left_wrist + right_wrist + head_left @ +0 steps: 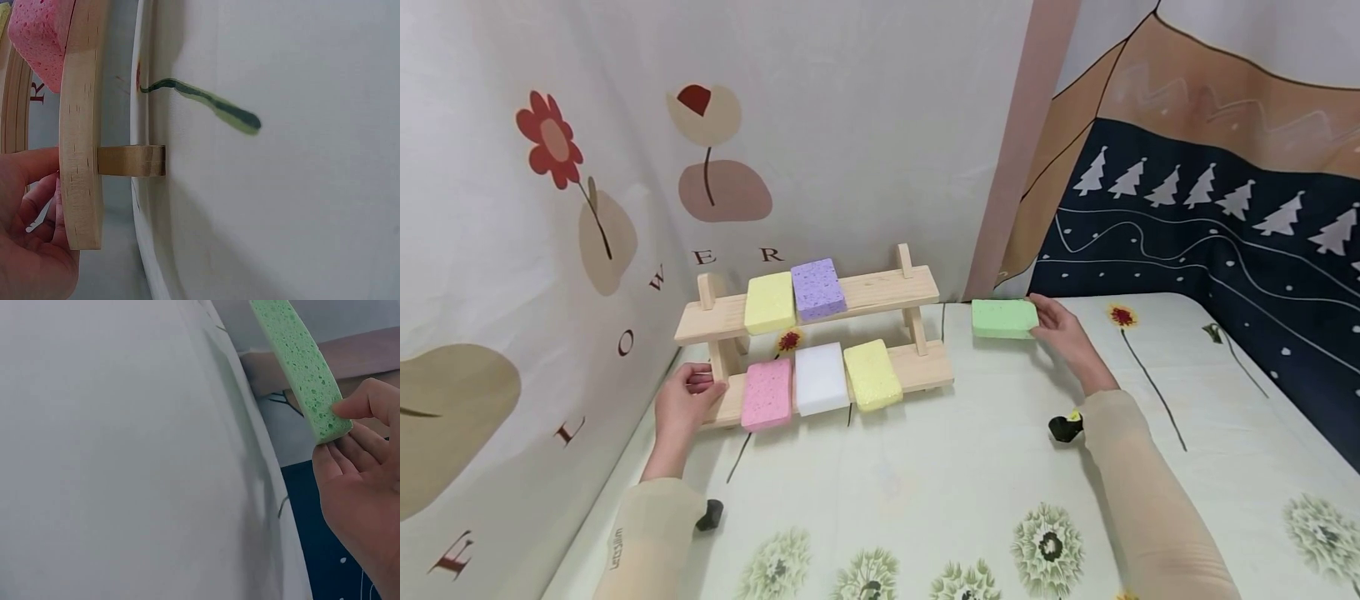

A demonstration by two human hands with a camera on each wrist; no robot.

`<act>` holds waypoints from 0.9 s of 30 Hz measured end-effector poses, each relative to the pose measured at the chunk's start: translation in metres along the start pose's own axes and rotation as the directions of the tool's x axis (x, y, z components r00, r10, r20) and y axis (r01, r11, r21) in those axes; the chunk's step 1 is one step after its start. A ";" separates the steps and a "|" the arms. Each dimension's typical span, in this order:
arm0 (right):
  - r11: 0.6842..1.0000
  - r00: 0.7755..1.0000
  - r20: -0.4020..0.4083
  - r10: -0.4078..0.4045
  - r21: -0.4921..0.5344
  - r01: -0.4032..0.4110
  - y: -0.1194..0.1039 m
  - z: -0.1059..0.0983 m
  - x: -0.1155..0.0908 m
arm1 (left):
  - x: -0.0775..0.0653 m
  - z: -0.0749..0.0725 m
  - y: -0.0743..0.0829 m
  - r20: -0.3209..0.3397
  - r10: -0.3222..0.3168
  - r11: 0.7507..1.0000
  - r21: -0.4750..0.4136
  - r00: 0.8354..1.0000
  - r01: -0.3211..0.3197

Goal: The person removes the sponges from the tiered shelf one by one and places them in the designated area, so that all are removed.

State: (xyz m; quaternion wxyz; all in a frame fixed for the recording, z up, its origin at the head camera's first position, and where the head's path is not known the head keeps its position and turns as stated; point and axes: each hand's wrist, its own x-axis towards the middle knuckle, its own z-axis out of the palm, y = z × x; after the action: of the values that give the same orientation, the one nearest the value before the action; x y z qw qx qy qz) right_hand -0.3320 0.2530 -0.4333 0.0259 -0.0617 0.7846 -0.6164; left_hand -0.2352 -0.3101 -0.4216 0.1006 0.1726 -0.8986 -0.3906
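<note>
A light wooden two-tier rack (pixel 883 289) stands at the back of the table. My left hand (pixel 681 404) grips the left end of its lower shelf, and in the left wrist view the fingers curl against the board (pixel 81 144). Off the rack's right side, my right hand (pixel 1069 335) pinches a green sponge (pixel 1002 318) by its right end. The right wrist view shows the thumb and fingers on one end of this porous green block. On the upper shelf lie a yellow sponge (pixel 770 302) and a purple sponge (pixel 818 288).
The lower shelf carries a pink sponge (pixel 767 394), a white sponge (pixel 821 377) and another yellow sponge (pixel 873 375). A patterned cloth (pixel 970 467) covers the table. Printed curtains (pixel 865 125) hang close behind the rack and along the left.
</note>
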 end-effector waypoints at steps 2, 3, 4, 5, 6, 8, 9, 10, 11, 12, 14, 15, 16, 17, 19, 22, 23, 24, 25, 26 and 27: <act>1.000 1.000 0.019 0.018 -0.014 -0.017 0.003 -0.001 0.001 | 0.000 0.000 0.000 0.003 -0.004 1.000 -0.003 1.000 0.004; 0.999 0.999 0.026 0.025 -0.024 -0.024 0.005 -0.001 0.001 | 0.000 0.000 0.000 0.004 -0.005 1.000 -0.005 1.000 0.005; 0.999 0.999 0.030 0.033 -0.036 -0.032 0.006 -0.001 0.002 | 0.000 0.000 0.000 0.005 -0.006 1.000 -0.006 1.000 0.006; 0.998 0.999 0.036 0.040 -0.048 -0.038 0.008 -0.001 0.002 | 0.000 0.000 0.000 0.004 -0.006 1.000 -0.005 1.000 0.006; 0.997 0.998 0.042 0.048 -0.057 -0.046 0.009 -0.002 0.003 | 0.000 0.000 0.000 0.004 -0.005 1.000 -0.004 1.000 0.005; 0.996 0.997 0.049 0.063 -0.071 -0.059 0.011 -0.002 0.003 | -0.001 0.000 0.000 0.004 -0.005 1.000 -0.004 1.000 0.005; 0.995 0.996 0.054 0.069 -0.076 -0.065 0.013 -0.002 0.003 | -0.001 0.000 0.001 0.004 -0.005 1.000 -0.003 1.000 0.005; 0.995 0.996 0.058 0.075 -0.077 -0.070 0.014 -0.002 0.003 | -0.001 0.000 0.000 0.006 -0.005 1.000 -0.002 1.000 0.005; 0.995 0.995 0.063 0.078 -0.075 -0.073 0.014 -0.002 0.002 | -0.001 0.000 0.000 0.008 -0.005 1.000 -0.001 1.000 0.005; 0.994 0.994 0.065 0.083 -0.072 -0.079 0.016 -0.002 0.002 | -0.001 0.000 0.000 0.010 -0.007 1.000 -0.002 1.000 0.007; 0.994 0.993 0.068 0.094 -0.059 -0.091 0.018 -0.001 0.002 | -0.001 0.000 0.001 0.011 -0.010 1.000 -0.002 1.000 0.010; 0.994 0.993 0.068 0.101 -0.049 -0.098 0.019 -0.001 0.003 | -0.001 0.000 0.000 0.011 -0.011 1.000 -0.003 1.000 0.011; 0.993 0.992 0.067 0.109 -0.042 -0.106 0.020 -0.001 0.003 | -0.001 0.000 0.001 0.012 -0.013 1.000 0.000 1.000 0.013; 0.992 0.991 0.064 0.120 -0.037 -0.117 0.021 -0.001 0.003 | -0.001 0.000 0.001 0.013 -0.016 1.000 0.003 1.000 0.016; 0.990 0.989 0.056 0.138 -0.025 -0.137 0.023 0.000 0.004 | -0.001 0.000 0.001 0.010 -0.016 1.000 0.006 1.000 0.016; 0.990 0.988 0.052 0.143 -0.023 -0.142 0.024 0.000 0.005 | -0.001 0.000 0.001 0.010 -0.019 1.000 0.007 1.000 0.019; 0.990 0.989 0.051 0.140 -0.019 -0.140 0.025 0.000 0.006 | -0.001 0.000 0.001 0.009 -0.018 1.000 0.005 1.000 0.018; 0.991 0.990 0.052 0.135 -0.016 -0.134 0.025 0.000 0.006 | -0.001 0.000 0.001 0.008 -0.017 1.000 0.002 1.000 0.017; 0.992 0.990 0.053 0.129 -0.013 -0.128 0.025 0.000 0.006 | -0.002 0.000 0.001 0.009 -0.016 1.000 0.002 1.000 0.016; 0.992 0.991 0.054 0.122 -0.011 -0.122 0.025 0.000 0.006 | -0.002 0.000 0.002 0.008 -0.017 1.000 0.002 1.000 0.017; 0.993 0.991 0.053 0.121 -0.004 -0.121 0.025 0.000 0.006 | -0.001 0.000 0.001 0.008 -0.015 1.000 0.000 1.000 0.015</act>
State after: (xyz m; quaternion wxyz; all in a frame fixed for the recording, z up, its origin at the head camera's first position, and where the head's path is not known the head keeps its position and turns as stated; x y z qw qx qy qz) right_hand -0.3398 0.2578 -0.4574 0.0838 -0.0305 0.7862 -0.6115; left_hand -0.2343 -0.3085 -0.4207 0.0941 0.1779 -0.8977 -0.3919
